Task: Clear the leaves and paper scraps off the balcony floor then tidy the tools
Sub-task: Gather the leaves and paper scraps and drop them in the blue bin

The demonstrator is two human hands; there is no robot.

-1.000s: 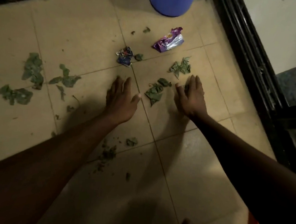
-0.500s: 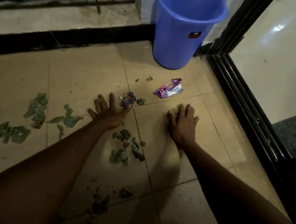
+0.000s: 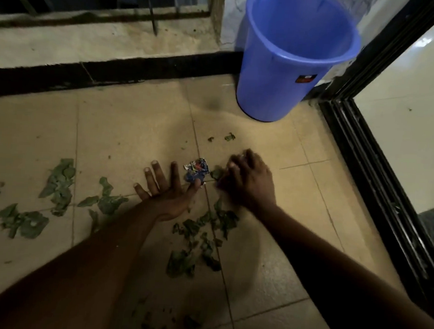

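Item: leaves (image 3: 201, 239) and scrap (image 3: 196, 172), lying loose on the floor (image 3: 136, 134) short of the bucket (image 3: 293, 67).

Left hand (image 3: 168, 189) is lying flat and spread on the tile, thumb touching the scrap. Right hand (image 3: 248, 181) is blurring just beside it with fingers bent down, and whether it is holding anything cannot be told. More leaves are lying well apart to the left. By the look of them, the leaves are likely handling as light, limp and easily torn, so raking them into a heap with flat palms should be suiting them best. The crumpled scrap is looking stiff enough to pinch by any raised fold.
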